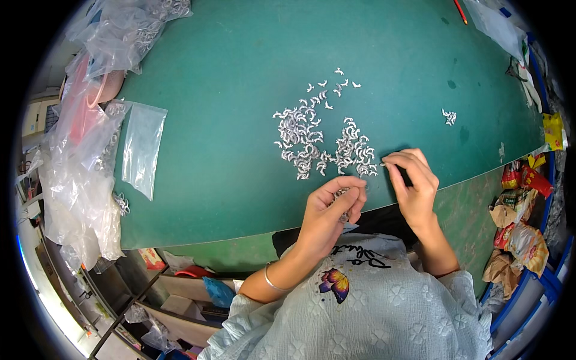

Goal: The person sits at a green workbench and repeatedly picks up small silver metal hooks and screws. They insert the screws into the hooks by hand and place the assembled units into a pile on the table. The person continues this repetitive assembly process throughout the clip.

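Many small, curved silvery metal pieces (298, 129) lie in a loose heap on the green tabletop (222, 120), with a second cluster (354, 147) just right of it. My left hand (333, 207) is curled at the table's near edge, closed around several of the same metal pieces (342, 197). To its right, my right hand (414, 180) pinches one small metal piece (383, 164) between thumb and forefinger, by the right side of the cluster. How many pieces the left hand holds is hidden by its fingers.
A small separate pile of metal pieces (449, 117) lies farther right. On the left are a flat clear plastic bag (144, 150), bulky plastic bags (84, 198) and a pink basket (108, 87). A red pencil (461, 12) lies at the far right. Food packets (522, 246) hang beyond the right edge.
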Demonstrator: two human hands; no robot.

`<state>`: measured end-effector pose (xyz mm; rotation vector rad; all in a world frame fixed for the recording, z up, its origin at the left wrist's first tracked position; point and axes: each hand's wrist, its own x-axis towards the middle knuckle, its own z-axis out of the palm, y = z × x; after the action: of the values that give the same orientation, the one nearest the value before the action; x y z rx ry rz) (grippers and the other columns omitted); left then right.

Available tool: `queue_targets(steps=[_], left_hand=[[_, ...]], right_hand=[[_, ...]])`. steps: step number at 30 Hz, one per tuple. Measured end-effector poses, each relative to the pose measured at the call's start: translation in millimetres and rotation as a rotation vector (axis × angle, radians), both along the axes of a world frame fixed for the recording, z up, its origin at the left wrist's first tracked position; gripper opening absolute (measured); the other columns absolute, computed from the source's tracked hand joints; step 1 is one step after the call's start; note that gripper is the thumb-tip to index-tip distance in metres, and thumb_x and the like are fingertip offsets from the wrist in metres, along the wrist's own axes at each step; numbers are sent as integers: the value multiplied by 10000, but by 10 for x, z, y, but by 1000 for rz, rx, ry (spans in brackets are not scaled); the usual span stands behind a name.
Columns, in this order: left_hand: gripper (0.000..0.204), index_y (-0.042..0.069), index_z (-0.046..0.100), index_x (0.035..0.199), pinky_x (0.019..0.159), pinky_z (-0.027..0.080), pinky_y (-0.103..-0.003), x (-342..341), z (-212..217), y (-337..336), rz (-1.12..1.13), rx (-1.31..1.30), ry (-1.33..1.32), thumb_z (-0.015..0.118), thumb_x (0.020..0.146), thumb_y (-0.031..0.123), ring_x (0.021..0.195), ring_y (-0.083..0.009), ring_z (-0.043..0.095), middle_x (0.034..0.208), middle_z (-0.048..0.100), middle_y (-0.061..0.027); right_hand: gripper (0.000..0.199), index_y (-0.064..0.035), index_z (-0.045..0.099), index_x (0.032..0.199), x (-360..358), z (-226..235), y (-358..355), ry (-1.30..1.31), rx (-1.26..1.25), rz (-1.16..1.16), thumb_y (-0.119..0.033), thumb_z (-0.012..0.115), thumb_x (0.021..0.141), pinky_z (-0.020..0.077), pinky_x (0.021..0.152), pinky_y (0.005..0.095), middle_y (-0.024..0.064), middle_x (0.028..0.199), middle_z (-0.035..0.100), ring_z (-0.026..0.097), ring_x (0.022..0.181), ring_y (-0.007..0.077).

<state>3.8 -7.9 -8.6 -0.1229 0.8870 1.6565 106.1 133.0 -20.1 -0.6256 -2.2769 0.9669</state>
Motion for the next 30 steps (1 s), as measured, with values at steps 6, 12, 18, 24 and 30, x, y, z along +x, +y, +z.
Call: queue_targets(steps=[6,12,18,24,30], left_hand=[[161,9,607,969,567,367,-181,56,33,58,-39,-93,218,625,810,27,634,-30,439,776,540,31],[114,-2,624,886,582,359,-173,87,135,103,-36,-53,523,648,775,-17,644,-25,432,723,529,36],[104,-1,629,863,564,350,-175,97,118,79,-6,-5,650,645,766,-36,632,-32,425,709,522,26],[104,-9,626,855,569,363,-183,103,113,74,-3,-7,620,644,762,-50,629,-41,430,759,570,3],[112,-9,633,859,585,375,-192,104,91,61,18,30,671,650,756,-51,639,-49,442,807,595,-14]], right_hand=[[202,27,566,962,57,126,-207,341,-833,-15,98,593,775,424,644,267,115,846,636,575,763,151],[226,51,540,963,74,107,-244,432,-621,128,116,603,756,462,682,284,150,817,638,549,783,195],[234,53,548,953,90,126,-264,447,-519,160,114,623,740,467,665,297,152,802,638,552,787,209],[248,46,543,971,76,147,-243,444,-507,195,106,625,744,459,690,305,140,809,629,547,798,207],[256,43,533,992,97,122,-274,468,-581,198,97,618,756,454,700,305,133,834,616,543,807,206]])
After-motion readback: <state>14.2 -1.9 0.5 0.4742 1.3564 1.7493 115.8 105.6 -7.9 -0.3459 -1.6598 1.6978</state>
